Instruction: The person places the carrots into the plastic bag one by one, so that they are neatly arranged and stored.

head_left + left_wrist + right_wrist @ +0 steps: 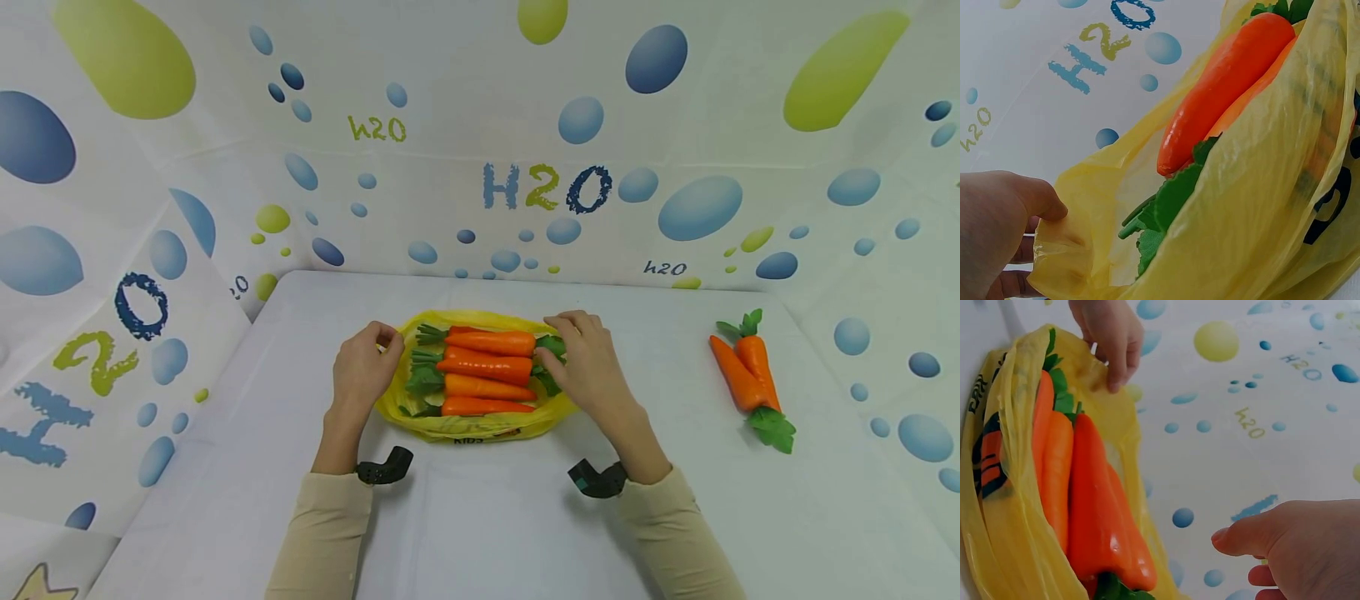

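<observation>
1. Pinching the left edge of the yellow bag (427, 427) between thumb and fingers of the left hand (360, 367).
2. Holding thumb and fingers of the right hand (595, 367) apart, near the bag's right end.
3. Lying open on the white table (487, 525) between both hands, filled with a row of carrots (491, 369) with green tops at either end.
4. Showing two loose carrots (737, 379), touching, well to the right.
5. Backed by a drop-printed sheet (450, 192).

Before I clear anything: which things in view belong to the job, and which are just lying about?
Belongs, apparently:
yellow bag, its edge in the left grip
carrots inside it

Lying about:
two loose carrots on the table, at right, perhaps also wanted
</observation>
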`<state>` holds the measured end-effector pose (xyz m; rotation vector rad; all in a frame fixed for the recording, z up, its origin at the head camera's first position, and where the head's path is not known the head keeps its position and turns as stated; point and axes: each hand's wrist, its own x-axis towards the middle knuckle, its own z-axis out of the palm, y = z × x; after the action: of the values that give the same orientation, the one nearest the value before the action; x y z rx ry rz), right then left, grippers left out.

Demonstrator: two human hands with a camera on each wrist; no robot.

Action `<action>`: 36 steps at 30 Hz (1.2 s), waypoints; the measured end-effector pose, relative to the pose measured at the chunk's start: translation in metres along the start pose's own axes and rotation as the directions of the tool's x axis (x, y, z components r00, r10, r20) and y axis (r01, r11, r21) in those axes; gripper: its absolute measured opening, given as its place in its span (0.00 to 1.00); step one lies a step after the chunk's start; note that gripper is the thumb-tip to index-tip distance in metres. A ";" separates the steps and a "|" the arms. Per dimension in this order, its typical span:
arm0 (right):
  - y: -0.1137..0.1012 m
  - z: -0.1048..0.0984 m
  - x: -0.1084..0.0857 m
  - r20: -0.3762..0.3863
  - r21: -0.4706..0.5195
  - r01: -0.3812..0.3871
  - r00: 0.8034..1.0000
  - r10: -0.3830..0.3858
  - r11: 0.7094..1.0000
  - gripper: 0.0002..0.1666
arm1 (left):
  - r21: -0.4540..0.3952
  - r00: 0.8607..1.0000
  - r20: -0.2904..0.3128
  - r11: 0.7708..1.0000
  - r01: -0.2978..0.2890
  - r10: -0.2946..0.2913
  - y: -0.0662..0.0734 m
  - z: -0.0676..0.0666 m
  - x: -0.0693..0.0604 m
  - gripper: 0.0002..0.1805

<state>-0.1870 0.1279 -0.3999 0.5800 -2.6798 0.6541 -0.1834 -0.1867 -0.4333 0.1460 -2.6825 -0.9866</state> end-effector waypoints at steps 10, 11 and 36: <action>0.011 -0.015 -0.001 -0.089 0.034 0.000 0.996 0.003 0.999 0.27 | -0.007 1.000 -0.004 1.000 -0.006 0.006 0.000 0.001 0.000 0.15; 0.013 -0.016 -0.001 -0.101 0.034 0.002 0.995 0.001 0.999 0.27 | -0.009 1.000 -0.004 1.000 -0.006 0.006 0.000 0.001 0.000 0.15; 0.042 -0.037 -0.003 -0.242 0.040 -0.047 0.969 0.055 0.998 0.25 | -0.021 1.000 -0.004 1.000 -0.009 0.009 -0.002 0.002 0.000 0.15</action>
<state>-0.1957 0.1819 -0.3851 0.4107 -2.4658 0.7359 -0.1841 -0.1867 -0.4361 0.1312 -2.6662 -1.0101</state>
